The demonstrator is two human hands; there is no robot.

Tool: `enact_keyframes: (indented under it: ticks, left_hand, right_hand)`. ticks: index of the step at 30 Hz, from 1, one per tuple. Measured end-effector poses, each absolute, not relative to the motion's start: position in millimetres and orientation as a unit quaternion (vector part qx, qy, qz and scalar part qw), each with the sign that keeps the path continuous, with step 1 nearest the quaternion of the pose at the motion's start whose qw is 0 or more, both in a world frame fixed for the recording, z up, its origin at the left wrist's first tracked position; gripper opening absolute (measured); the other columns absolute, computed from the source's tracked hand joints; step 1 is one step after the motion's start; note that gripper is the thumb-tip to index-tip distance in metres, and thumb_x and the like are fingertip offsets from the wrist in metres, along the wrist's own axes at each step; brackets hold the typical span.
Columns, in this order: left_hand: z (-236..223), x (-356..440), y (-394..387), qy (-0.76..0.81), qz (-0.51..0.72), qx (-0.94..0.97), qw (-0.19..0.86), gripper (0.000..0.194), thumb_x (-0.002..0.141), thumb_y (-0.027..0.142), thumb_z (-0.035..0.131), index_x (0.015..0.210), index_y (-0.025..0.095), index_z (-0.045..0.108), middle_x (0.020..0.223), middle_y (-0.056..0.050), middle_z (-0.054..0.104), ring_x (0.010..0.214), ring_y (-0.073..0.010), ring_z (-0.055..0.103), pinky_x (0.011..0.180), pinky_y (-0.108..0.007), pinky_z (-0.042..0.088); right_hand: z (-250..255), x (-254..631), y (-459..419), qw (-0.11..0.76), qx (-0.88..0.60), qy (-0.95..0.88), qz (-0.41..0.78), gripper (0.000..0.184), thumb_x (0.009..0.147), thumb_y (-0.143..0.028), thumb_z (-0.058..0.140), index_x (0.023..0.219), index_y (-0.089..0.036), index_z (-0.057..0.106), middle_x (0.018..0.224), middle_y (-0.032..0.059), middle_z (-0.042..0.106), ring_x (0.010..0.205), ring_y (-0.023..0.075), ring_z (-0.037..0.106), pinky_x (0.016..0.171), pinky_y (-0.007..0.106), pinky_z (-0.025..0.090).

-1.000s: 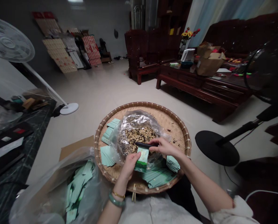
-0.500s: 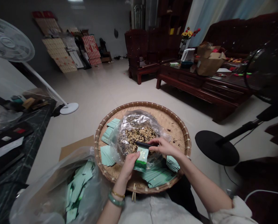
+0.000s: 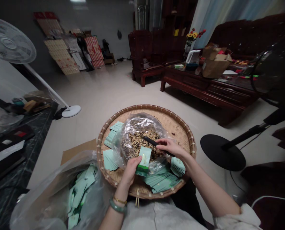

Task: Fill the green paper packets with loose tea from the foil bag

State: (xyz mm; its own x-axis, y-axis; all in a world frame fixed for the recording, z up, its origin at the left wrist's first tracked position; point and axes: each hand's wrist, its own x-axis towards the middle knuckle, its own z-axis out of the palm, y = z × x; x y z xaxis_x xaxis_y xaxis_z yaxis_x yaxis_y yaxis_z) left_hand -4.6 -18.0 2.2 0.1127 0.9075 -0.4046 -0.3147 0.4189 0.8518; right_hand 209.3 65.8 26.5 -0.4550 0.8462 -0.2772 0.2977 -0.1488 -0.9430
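My left hand [image 3: 131,171] grips a pale green packet [image 3: 144,158] with a white label, holding it upright over a round bamboo tray [image 3: 144,108]. My right hand [image 3: 170,148] pinches a slim black scoop or stick [image 3: 154,143], just above and right of the packet's open top. Behind them, a clear plastic bag [image 3: 139,123] holds dried, flaky brown tea or herb [image 3: 142,143]. Stacks of flat green packets [image 3: 161,180] lie around the bag on the tray. Another stack [image 3: 110,159] sits at the tray's left side.
A translucent plastic bag [image 3: 81,188] of green packets sits at lower left on cardboard [image 3: 77,153]. A dark stone counter [image 3: 29,140] runs along the left. A fan's round black base [image 3: 219,152] stands to the right, and a white fan base [image 3: 71,111] to the left.
My right hand has lifted the black stick away from the packet's mouth and tilted it. The packet now stands a little higher and more upright in my left hand.
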Motion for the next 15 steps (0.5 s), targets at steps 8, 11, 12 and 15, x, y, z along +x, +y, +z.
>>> enact_keyframes:
  ticks: [8,11,12,15]
  left_hand:
    - [7,-6,-19,0.498,0.450,0.298,0.678,0.046,0.063,0.052,0.071,0.075,0.007,0.072,0.056,-0.007,0.067,0.053,-0.0170,0.060,0.053,-0.026,0.044]
    - [9,-4,-19,0.490,0.443,0.318,0.680,0.045,0.065,0.051,0.069,0.073,0.008,0.072,0.057,-0.007,0.068,0.055,-0.0176,0.060,0.055,-0.026,0.045]
    - [9,-3,-19,0.487,0.441,0.326,0.680,0.044,0.065,0.051,0.069,0.073,0.008,0.072,0.059,-0.008,0.068,0.055,-0.0173,0.060,0.055,-0.026,0.044]
    - [10,0,-19,0.482,0.427,0.347,0.682,0.041,0.066,0.049,0.069,0.071,0.008,0.072,0.062,-0.007,0.069,0.054,-0.0153,0.058,0.055,-0.025,0.044]
  right_hand:
    - [-4,205,76,0.267,-0.558,-0.714,0.328,0.040,0.075,-0.036,0.064,0.110,-0.016,0.061,0.107,0.0111,0.065,0.096,0.0265,0.058,0.085,0.039,0.042]
    - [7,190,67,0.292,-0.537,-0.735,0.293,0.030,0.086,-0.039,0.050,0.103,-0.018,0.063,0.103,0.0096,0.066,0.095,0.0234,0.057,0.085,0.036,0.040]
    - [11,184,63,0.299,-0.520,-0.744,0.294,0.030,0.088,-0.040,0.046,0.098,-0.018,0.064,0.099,0.0085,0.066,0.092,0.0218,0.057,0.083,0.034,0.040]
    - [21,166,54,0.284,-0.474,-0.773,0.313,0.030,0.087,-0.044,0.048,0.085,-0.018,0.064,0.082,0.0047,0.066,0.075,0.0166,0.056,0.068,0.027,0.039]
